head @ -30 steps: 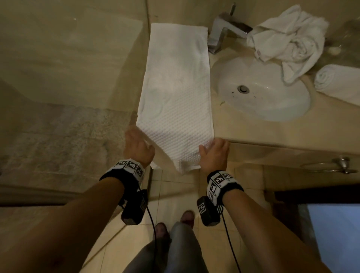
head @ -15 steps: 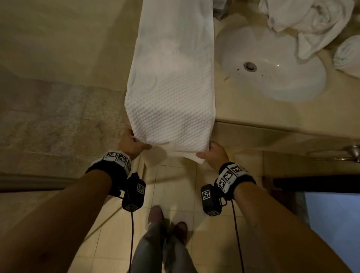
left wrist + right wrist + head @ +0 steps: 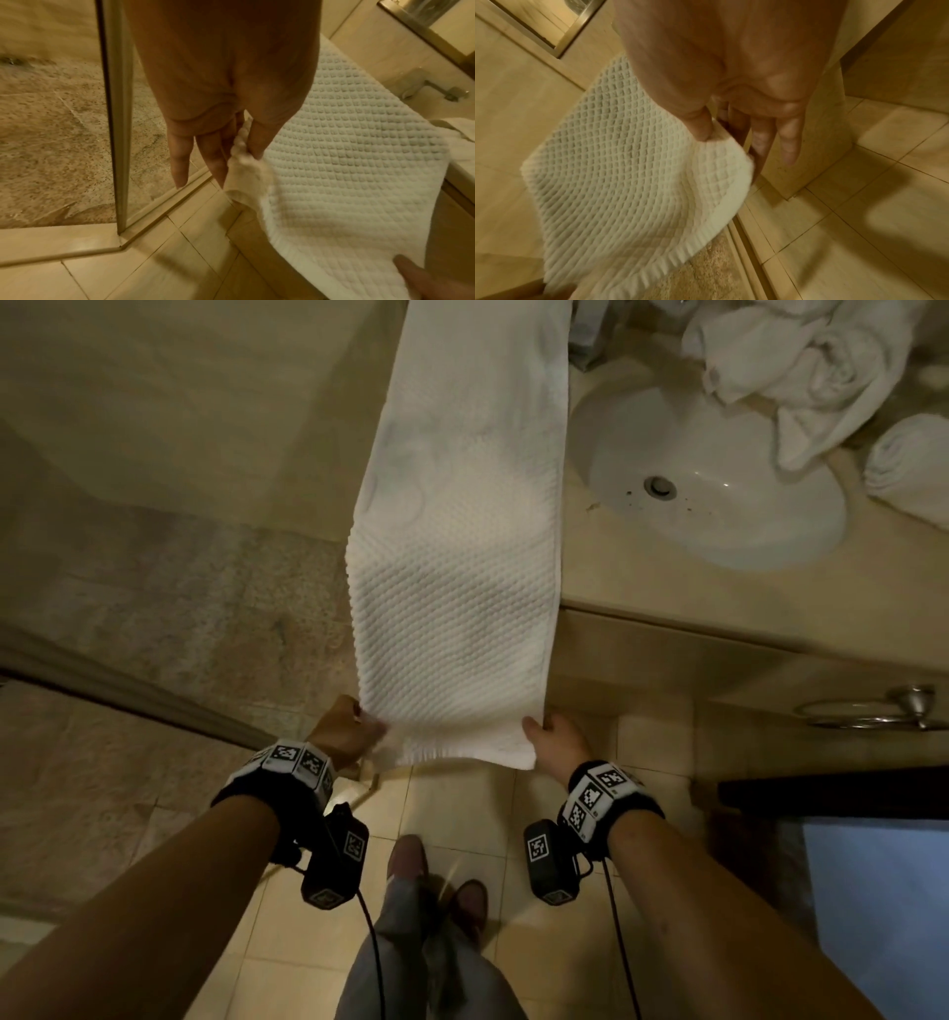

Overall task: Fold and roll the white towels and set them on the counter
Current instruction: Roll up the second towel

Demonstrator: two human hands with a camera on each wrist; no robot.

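A long white waffle-weave towel (image 3: pixel 462 546), folded into a narrow strip, lies along the beige counter (image 3: pixel 667 618) left of the sink, and its near end hangs past the counter's front edge. My left hand (image 3: pixel 354 729) pinches the near left corner (image 3: pixel 244 154) between thumb and fingers. My right hand (image 3: pixel 552 737) pinches the near right corner (image 3: pixel 721 140) the same way, and the end is held taut between both hands. A rolled white towel (image 3: pixel 909 464) sits at the counter's right. A crumpled pile of white towels (image 3: pixel 791 356) lies behind the sink.
A white oval sink (image 3: pixel 708 480) is set in the counter right of the towel, with a faucet base (image 3: pixel 590 336) behind it. A glass shower panel (image 3: pixel 115 121) stands close on the left. A metal towel ring (image 3: pixel 873 711) hangs on the cabinet front. My feet stand on tiled floor below.
Both hands went from resting flat at the towel's hanging end to pinching its corners, then pulled the end toward me and lifted it. More of the strip now extends off the counter.
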